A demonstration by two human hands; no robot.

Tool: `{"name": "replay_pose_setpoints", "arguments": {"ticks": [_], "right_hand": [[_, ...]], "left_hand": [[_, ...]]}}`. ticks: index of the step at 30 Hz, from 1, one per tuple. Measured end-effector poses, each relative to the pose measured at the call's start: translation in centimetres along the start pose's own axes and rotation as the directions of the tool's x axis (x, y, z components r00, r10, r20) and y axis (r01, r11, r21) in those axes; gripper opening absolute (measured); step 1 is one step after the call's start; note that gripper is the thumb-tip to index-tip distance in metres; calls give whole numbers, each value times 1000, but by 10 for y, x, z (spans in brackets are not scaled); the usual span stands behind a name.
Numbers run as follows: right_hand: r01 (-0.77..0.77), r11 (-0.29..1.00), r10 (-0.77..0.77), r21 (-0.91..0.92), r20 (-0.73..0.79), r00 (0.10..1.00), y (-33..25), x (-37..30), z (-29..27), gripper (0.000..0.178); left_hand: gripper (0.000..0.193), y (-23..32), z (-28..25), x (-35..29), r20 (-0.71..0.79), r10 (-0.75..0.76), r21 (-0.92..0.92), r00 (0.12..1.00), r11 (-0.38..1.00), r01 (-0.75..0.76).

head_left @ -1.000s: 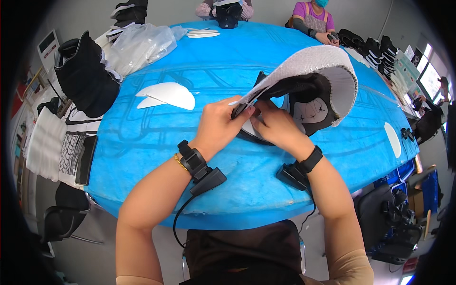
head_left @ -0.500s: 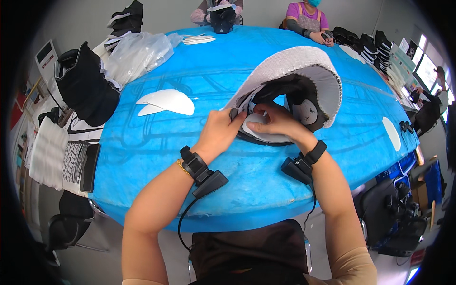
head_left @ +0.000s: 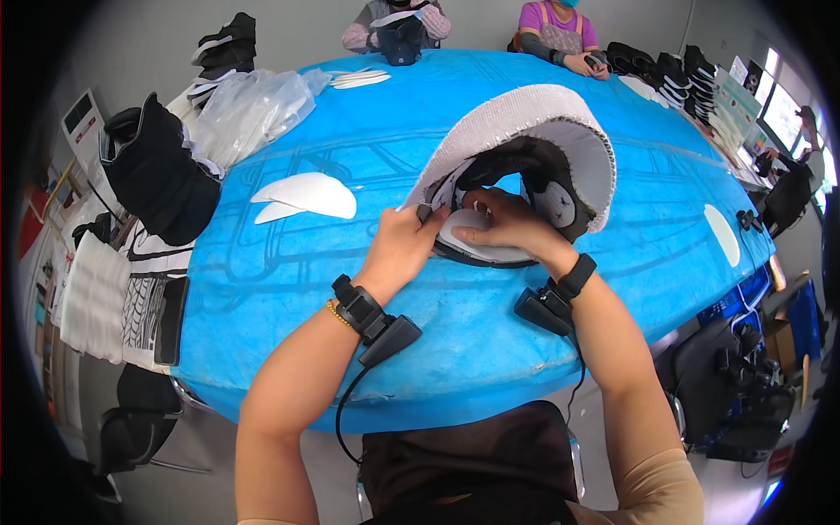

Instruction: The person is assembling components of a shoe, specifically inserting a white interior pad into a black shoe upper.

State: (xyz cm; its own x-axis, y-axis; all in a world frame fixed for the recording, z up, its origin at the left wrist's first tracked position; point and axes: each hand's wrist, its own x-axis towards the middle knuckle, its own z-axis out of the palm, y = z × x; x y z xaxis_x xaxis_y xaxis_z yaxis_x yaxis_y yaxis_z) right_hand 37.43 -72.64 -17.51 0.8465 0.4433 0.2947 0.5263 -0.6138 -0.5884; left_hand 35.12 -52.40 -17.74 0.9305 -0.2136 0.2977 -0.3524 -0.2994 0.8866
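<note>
A hollow, curved piece of sewn fabric (head_left: 516,109) stands over the table in front of me, pale and textured outside, dark inside. Stitching runs along its arched rim, and a round white patch (head_left: 556,205) shows on the inner right side. My left hand (head_left: 401,252) is closed in a pinch on its lower left edge. My right hand (head_left: 514,226) reaches into the opening, its thumb pressing on a pale rounded flap (head_left: 490,254) at the near side. Some right fingers are hidden within the fabric. Both wrists carry black strapped devices.
White half-oval pieces (head_left: 306,194) lie left on the blue-covered table (head_left: 289,297), another (head_left: 722,234) at right. A black fabric stack (head_left: 162,171) and a clear plastic bag (head_left: 262,118) stand left. Two people sit across, one handling a black item (head_left: 400,41).
The whole view has shifted slightly. Both hands keep their hold on the fabric piece, which sits slightly further left and appears turned a little.
</note>
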Motion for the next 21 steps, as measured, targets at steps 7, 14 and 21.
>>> {"name": "replay_pose_setpoints", "arguments": {"ticks": [7,14,21], "right_hand": [[-5,995,5,-104,4,1000,2,1,6,50],[0,994,-5,-109,-47,999,1,0,10,49],[41,996,-51,-77,-138,989,6,-4,11,45]], "left_hand": [[42,6,0,-2,5,-26,22,1000,999,26],[38,9,3,-5,-9,-9,-78,1000,997,8],[31,6,19,-2,53,-210,-300,976,929,216]]}}
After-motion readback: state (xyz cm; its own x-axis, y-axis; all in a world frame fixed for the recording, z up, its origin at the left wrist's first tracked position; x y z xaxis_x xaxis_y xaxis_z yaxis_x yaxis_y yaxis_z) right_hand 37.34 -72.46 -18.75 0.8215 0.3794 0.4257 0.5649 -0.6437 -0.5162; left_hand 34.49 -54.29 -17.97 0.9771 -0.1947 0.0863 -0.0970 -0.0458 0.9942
